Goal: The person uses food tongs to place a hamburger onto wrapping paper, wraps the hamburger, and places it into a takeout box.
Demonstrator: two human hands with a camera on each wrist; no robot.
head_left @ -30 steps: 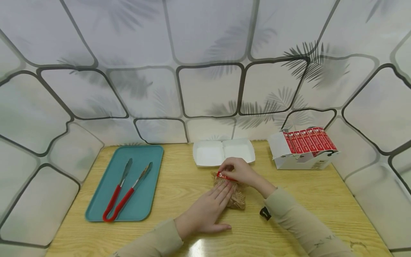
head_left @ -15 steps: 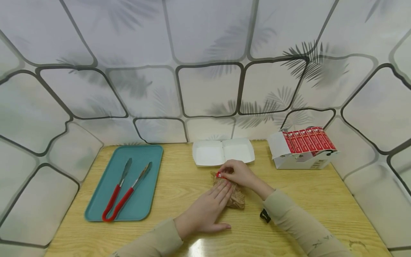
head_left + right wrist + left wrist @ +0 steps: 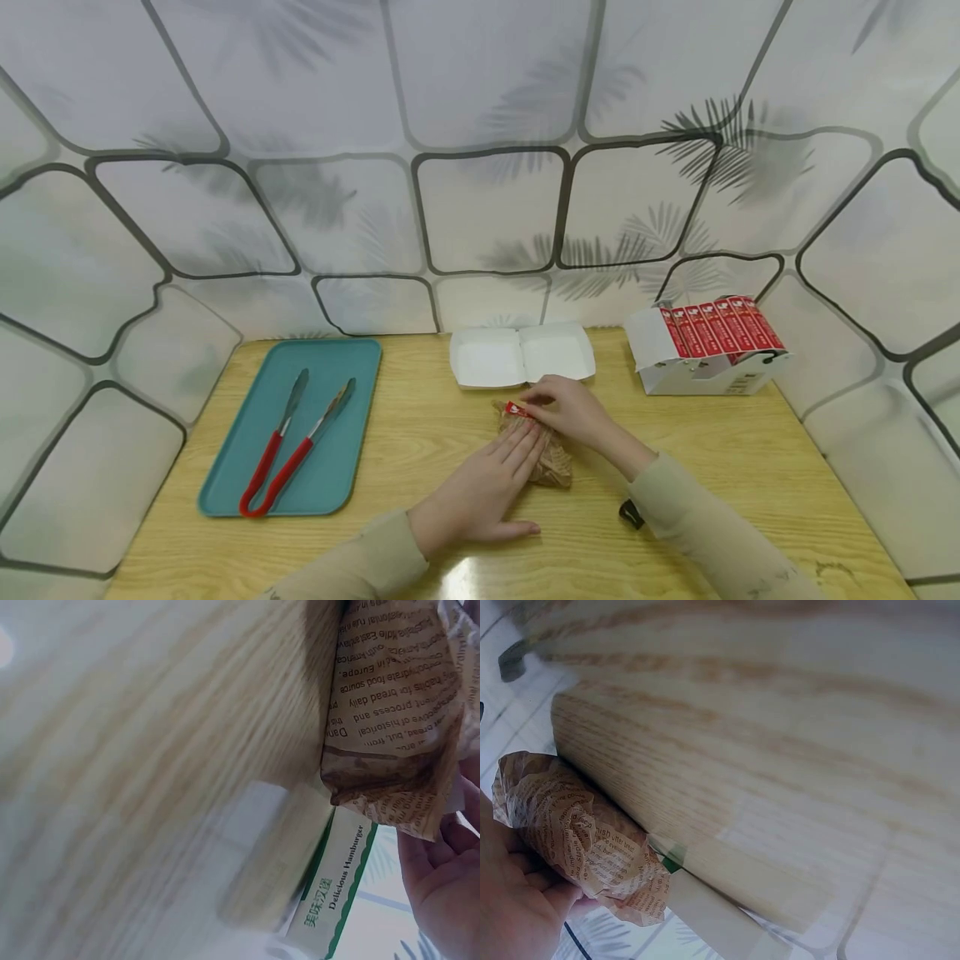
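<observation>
Lying on the desk [image 3: 420, 400] under your straight-fingered left hand [image 3: 483, 492], the crumpled brown paper parcel [image 3: 553, 467] carries a small red sticker [image 3: 516, 408]; your right hand [image 3: 572, 410] touches it, whether pinching is unclear. Wide room separates parcel and teal rectangular tray [image 3: 341, 475]; an open white cardboard box [image 3: 487, 360] edges close beyond.

A right hand [image 3: 442, 889], partly in view, works at the edge of a packet [image 3: 394, 682] in brown, text-printed paper on a wood-grained surface [image 3: 150, 750], near a white, green-trimmed box [image 3: 337, 881] lettered "Delicious Hamburger."
</observation>
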